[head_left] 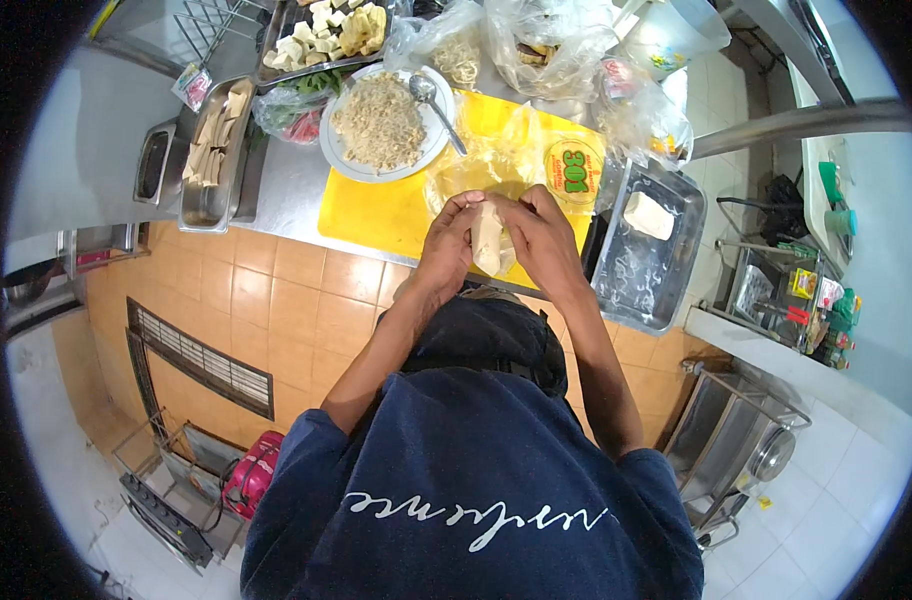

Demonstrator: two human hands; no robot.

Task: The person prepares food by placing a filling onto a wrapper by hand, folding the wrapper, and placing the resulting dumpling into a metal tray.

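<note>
My left hand (448,243) and my right hand (536,235) are closed together around a pale rolled wrapper (488,238), held upright over the front edge of a yellow cutting board (386,210). Behind the hands lies a clear plastic pack of thin wrappers (496,160) with a yellow label. A white plate of shredded pale filling (381,122) with a metal spoon (436,105) sits at the back of the board. One finished pale roll (648,215) rests in a steel tray (666,290) to the right.
A narrow steel pan of beige strips (214,150) stands at the left, a tray of cut pale cubes (326,35) behind it. Plastic bags (546,45) crowd the back. The counter front is orange tile (276,290). A metal rail (806,122) crosses at the right.
</note>
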